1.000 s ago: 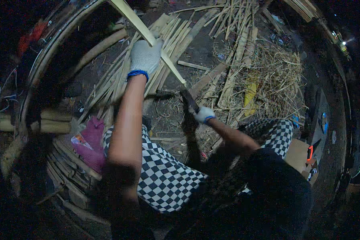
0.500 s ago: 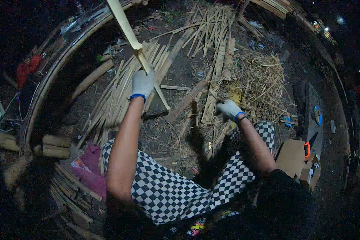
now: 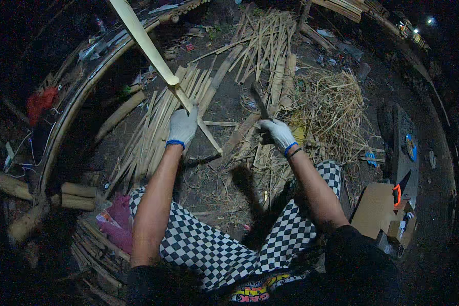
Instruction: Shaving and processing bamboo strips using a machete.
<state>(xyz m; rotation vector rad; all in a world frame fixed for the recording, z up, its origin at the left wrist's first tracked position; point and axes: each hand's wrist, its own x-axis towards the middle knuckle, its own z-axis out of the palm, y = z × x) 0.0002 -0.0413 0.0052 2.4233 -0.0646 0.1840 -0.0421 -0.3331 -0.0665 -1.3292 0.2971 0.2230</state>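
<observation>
The left hand [image 3: 182, 126], in a white glove with a blue cuff, has its fingers clamped round a long pale bamboo strip [image 3: 147, 47] that runs from the top of the frame, upper left, down through the fist and pokes out below it toward the middle of the frame. The right hand [image 3: 276, 133], gloved the same way, has its fingers wrapped tight on the handle of a dark knife [image 3: 260, 103] whose blade points up and slightly left, just right of centre. Compared with half a second back, the knife hand has come up and in toward the middle, with the blade now clearly standing up in view instead of the hand sitting lower right over the ground litter, and 1 second back the blade was right at the strip near the left hand, so now the 2 are apart. The left hand sits a bit lower on the strip than before. Under the left hand a bundle of split bamboo slats [image 3: 153, 137] lies fanned out on the dirt floor, more slats [image 3: 262, 46] are piled at upper centre, and a heap of straw-like shavings [image 3: 331, 109] sits right of the knife. Checkered trousers [image 3: 204, 250] fill the bottom centre, and a cardboard box [image 3: 375, 209] sits lower right.
</observation>
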